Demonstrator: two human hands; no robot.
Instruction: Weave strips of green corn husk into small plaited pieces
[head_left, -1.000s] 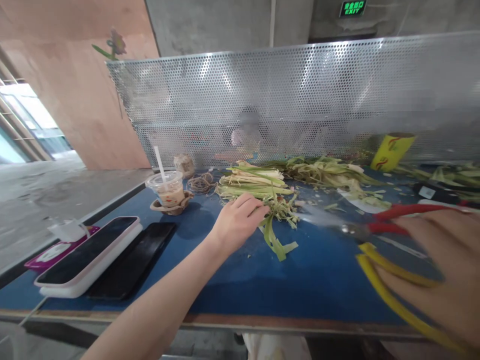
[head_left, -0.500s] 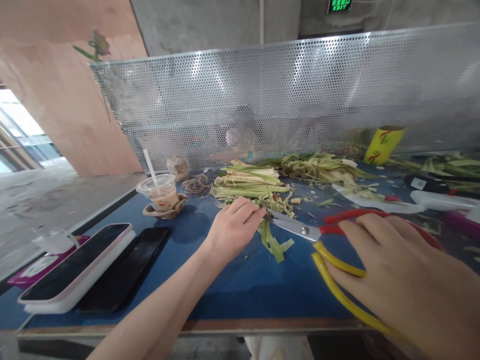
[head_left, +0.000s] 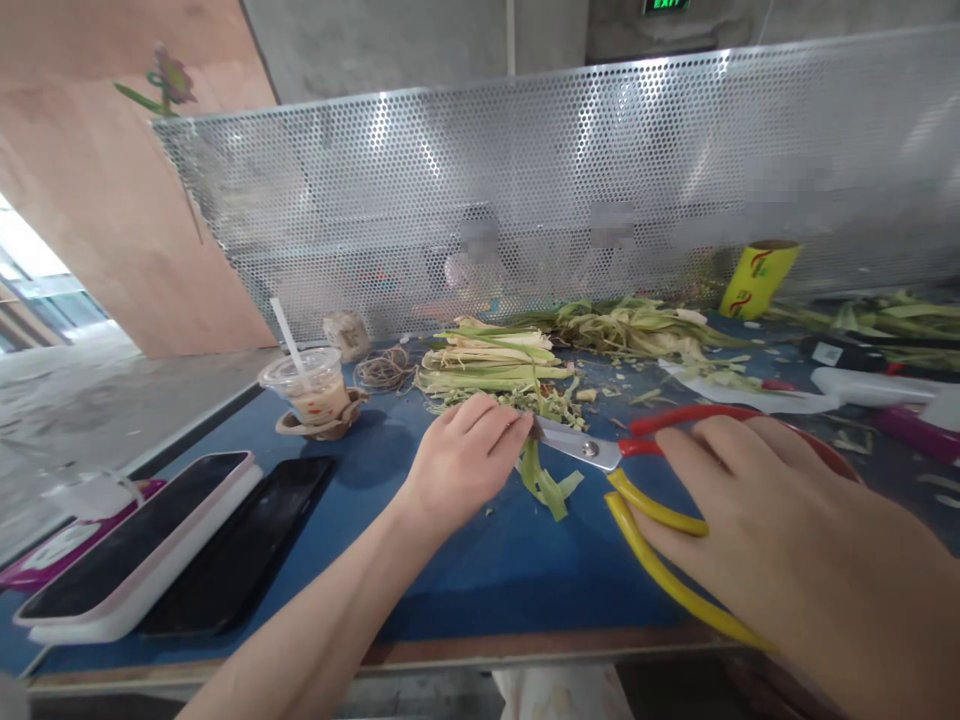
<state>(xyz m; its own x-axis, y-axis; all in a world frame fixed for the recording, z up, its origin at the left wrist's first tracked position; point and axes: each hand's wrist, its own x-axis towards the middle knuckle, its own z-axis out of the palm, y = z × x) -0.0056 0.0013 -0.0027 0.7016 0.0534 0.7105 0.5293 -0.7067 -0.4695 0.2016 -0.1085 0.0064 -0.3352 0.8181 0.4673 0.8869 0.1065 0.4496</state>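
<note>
Near the middle of the table my left hand (head_left: 471, 452) is closed in a pinch. What it holds is hidden by its fingers. Scissors with red and yellow handles (head_left: 591, 450) are in my right hand (head_left: 757, 520), fingers wrapped around the grips. Their blade tips reach to the fingertips of my left hand. Just below the blades is a pale green leaf strip (head_left: 551, 488); whether my left hand holds part of it I cannot tell. Behind my left hand lie a stack of cut stalks (head_left: 491, 355) and small trimmed bits (head_left: 559, 405).
A cup with a straw (head_left: 311, 385), twine (head_left: 386, 370) and phones (head_left: 240, 545) are on the left. Leafy husks (head_left: 637, 328), a yellow roll (head_left: 759, 280) and a white tool (head_left: 862, 388) lie back right. A perforated metal screen (head_left: 525, 190) stands behind the blue table (head_left: 480, 600).
The scissors and my right hand have shifted slightly left, nearer my left hand. My left hand keeps its pinch in about the same place. The whole view has shifted a little.
</note>
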